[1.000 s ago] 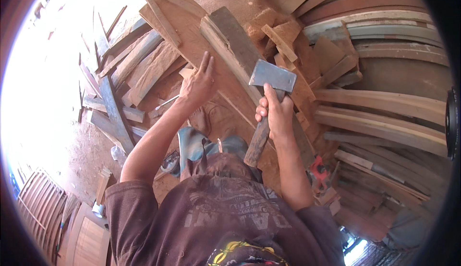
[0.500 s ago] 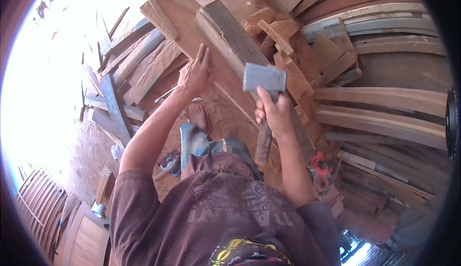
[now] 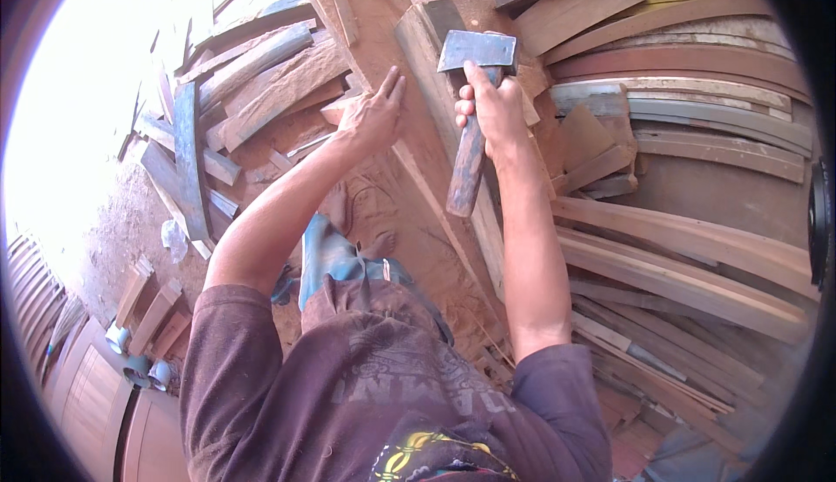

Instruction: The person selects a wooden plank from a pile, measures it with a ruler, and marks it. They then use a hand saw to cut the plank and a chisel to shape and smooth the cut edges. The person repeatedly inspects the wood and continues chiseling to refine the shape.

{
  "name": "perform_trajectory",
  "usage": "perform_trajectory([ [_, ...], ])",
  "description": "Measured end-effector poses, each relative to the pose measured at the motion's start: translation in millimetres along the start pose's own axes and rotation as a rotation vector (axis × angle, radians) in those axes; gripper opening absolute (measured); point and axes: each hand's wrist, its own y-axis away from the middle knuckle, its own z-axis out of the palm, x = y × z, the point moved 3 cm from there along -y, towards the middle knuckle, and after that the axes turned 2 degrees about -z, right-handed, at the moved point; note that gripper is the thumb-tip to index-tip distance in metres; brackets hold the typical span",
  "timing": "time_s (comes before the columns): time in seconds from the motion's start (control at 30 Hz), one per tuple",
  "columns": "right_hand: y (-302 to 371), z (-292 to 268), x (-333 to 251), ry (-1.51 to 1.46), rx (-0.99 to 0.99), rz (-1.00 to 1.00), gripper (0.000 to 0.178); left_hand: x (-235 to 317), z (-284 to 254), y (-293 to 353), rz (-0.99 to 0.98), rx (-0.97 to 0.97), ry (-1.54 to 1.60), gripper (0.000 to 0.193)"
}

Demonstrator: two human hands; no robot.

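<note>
My right hand [image 3: 495,103] grips a hatchet [image 3: 477,50] high on its dark wooden handle, close under the grey metal head. The hatchet is held above a thick, long wooden beam [image 3: 421,73], whose middle is partly hidden by the tool and my forearm. Beside the beam on the left lies a wide reddish-brown board [image 3: 373,42] slanting away from me. My left hand [image 3: 374,118] rests on the board's left edge with its fingers stretched along the wood; it holds nothing. A narrow wood strip [image 3: 341,3] lies on the board's far end.
Loose planks and offcuts [image 3: 266,103] are piled on the left. Long boards [image 3: 688,221] are stacked along the right side. My bare feet [image 3: 379,245] stand on the sawdust-covered ground near the board. Small light-coloured cups [image 3: 137,369] sit at the lower left.
The hatchet in my right hand has moved farther from my body, toward the beam's far end. My left hand stays on the board. The whole view has shifted somewhat.
</note>
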Motion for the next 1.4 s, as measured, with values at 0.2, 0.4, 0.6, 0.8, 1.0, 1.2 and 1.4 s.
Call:
perform_trajectory([
  [0.2, 71, -10, 40, 0.123, -0.009, 0.045, 0.024, -3, -10, 4, -0.03, 0.003, -0.003, 0.082],
  [0.4, 202, -59, 126, 0.253, 0.107, 0.118, 0.03, -8, -26, 13, -0.144, -0.004, 0.276, 0.073],
  [0.6, 276, -101, 87, 0.289, 0.483, -0.193, 0.04, 110, -52, 108, -0.258, 0.171, 1.182, 0.023],
  [0.8, 341, -170, 109, -0.013, 0.383, -0.355, 0.052, 308, 3, 151, -0.04, -0.162, 1.641, 0.032],
  [1.0, 446, -271, 158, -0.088, 0.575, -0.309, 0.056, 439, 65, 216, -0.04, -0.671, 1.744, 0.032],
  [1.2, 560, -379, 232, -0.199, 1.088, -0.067, 0.055, 462, 115, 234, 0.17, -0.572, 1.213, 0.033],
  [1.4, 643, -534, 391, 0.321, 1.294, 0.355, 0.061, 394, 99, 251, -0.215, -0.187, 0.823, 0.036],
])
